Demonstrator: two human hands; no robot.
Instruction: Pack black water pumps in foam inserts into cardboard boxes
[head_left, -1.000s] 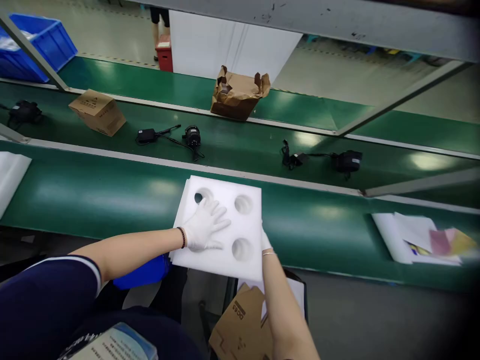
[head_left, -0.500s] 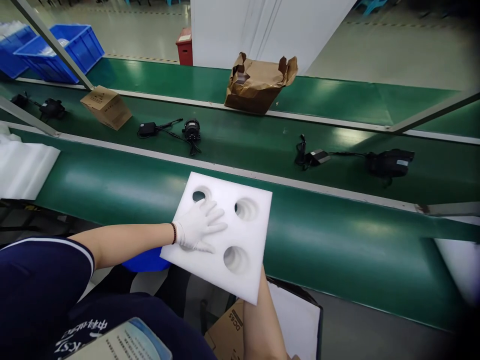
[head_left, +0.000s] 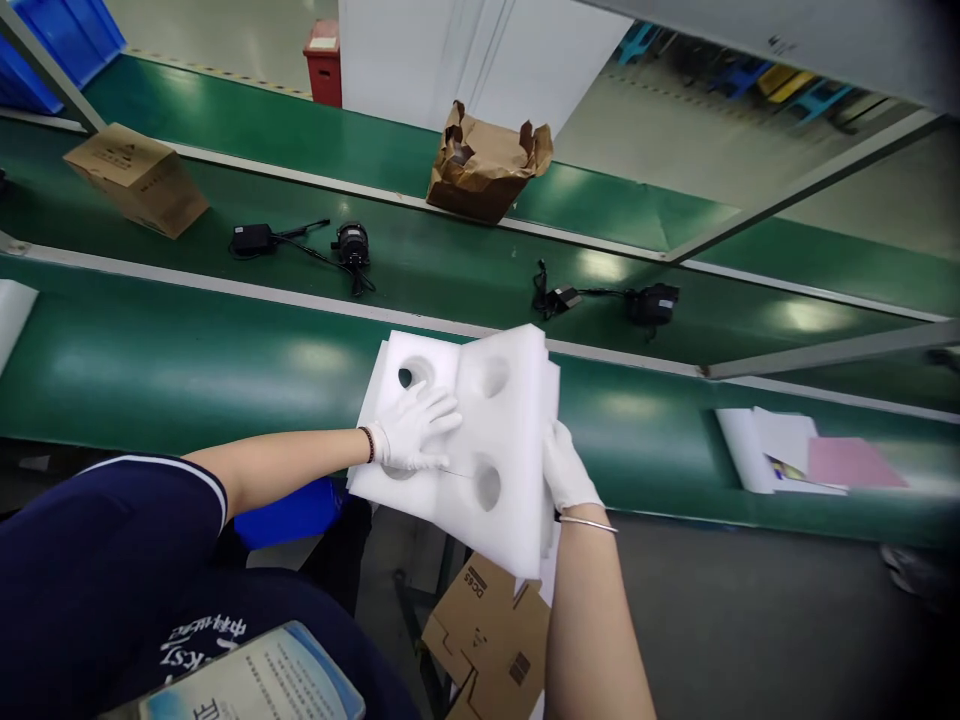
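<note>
A thick white foam pad [head_left: 495,435] with large round holes is bent along its middle, its right half tilted up, and more foam layers show at its left and right edges. My left hand [head_left: 416,428], in a white glove, lies flat on its left half with the fingers spread, partly over one hole. At the right edge, my gloved right hand [head_left: 568,470] grips the foam from the side; its fingertips are partly hidden behind it. The foam rests over the near edge of the green bench [head_left: 637,430].
Black motor units with cables and adapters [head_left: 352,245] [head_left: 652,305] lie on the green belt beyond. A carton [head_left: 139,180] and a torn brown paper bag [head_left: 487,165] stand farther back. Papers [head_left: 787,450] lie at right; flattened cardboard [head_left: 491,635] is below the foam.
The foam's right half has tilted up, making a crease down the middle. My right hand has come into view on its right edge. The camera view has shifted to the right.
</note>
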